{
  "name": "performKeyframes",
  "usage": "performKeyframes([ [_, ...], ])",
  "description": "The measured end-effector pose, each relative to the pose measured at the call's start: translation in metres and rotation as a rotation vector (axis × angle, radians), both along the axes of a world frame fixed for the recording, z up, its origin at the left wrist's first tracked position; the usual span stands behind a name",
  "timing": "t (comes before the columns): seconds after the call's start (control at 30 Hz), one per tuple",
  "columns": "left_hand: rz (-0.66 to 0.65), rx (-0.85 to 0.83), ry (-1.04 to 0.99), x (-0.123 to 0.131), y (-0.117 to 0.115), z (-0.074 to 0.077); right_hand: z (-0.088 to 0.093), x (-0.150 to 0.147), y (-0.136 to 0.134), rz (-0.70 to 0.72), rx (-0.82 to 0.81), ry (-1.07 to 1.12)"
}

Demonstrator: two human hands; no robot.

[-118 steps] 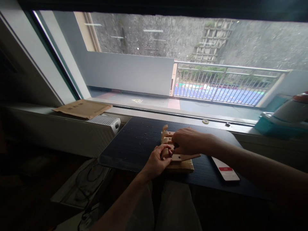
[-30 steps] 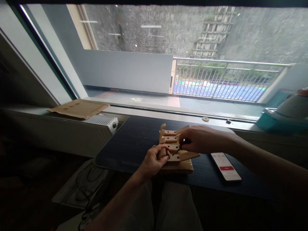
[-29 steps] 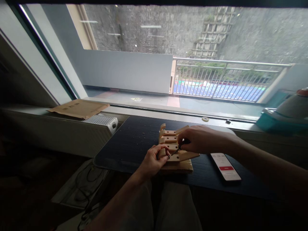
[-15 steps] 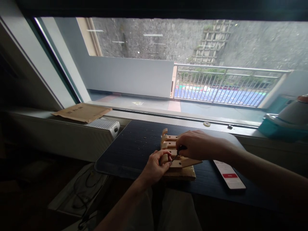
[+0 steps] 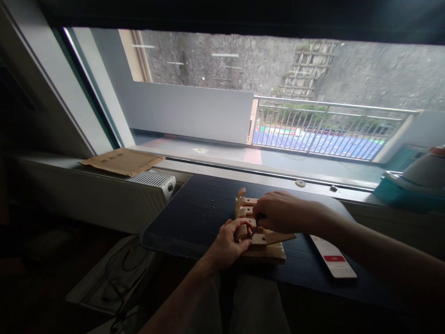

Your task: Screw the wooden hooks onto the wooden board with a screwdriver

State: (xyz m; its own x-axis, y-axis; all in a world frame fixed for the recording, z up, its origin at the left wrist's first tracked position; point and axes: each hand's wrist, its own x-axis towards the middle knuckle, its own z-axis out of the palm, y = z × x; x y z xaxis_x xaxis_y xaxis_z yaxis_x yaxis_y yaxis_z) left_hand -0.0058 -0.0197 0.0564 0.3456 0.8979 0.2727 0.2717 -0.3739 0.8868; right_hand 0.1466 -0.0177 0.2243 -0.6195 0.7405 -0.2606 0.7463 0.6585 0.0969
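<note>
Several light wooden pieces with curved ends and dark holes lie side by side on a wooden block (image 5: 267,255) on the dark table (image 5: 187,218). My left hand (image 5: 229,240) grips the curved end of the nearest wooden piece (image 5: 257,239), thumb and fingers on either side. Above the pieces, my right hand (image 5: 274,211) is closed on a small dark-handled tool (image 5: 260,218). Its thin shaft points down and left to the wood beside my left fingertips; the tip is too small to make out.
A lit phone (image 5: 333,257) lies right of the block, under my right forearm. Behind the table, a tape roll (image 5: 301,183) and a small dark object (image 5: 333,188) sit on the sill. A brown envelope (image 5: 121,161) rests at left, a teal container (image 5: 396,188) at right.
The whole view has shifted slightly, with the scene now a little lower and to the right. Both hands keep their holds; the tool stands slightly more upright.
</note>
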Motion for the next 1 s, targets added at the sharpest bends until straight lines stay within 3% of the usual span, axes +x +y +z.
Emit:
performKeyframes([
  [0.67, -0.005, -0.045, 0.007, -0.001, -0.001, 0.006, 0.008, -0.006, -0.003, -0.040, -0.040, -0.039],
  [1.0, -0.012, -0.021, 0.008, -0.002, 0.005, 0.000, 0.011, -0.003, 0.001, 0.002, -0.084, -0.026],
])
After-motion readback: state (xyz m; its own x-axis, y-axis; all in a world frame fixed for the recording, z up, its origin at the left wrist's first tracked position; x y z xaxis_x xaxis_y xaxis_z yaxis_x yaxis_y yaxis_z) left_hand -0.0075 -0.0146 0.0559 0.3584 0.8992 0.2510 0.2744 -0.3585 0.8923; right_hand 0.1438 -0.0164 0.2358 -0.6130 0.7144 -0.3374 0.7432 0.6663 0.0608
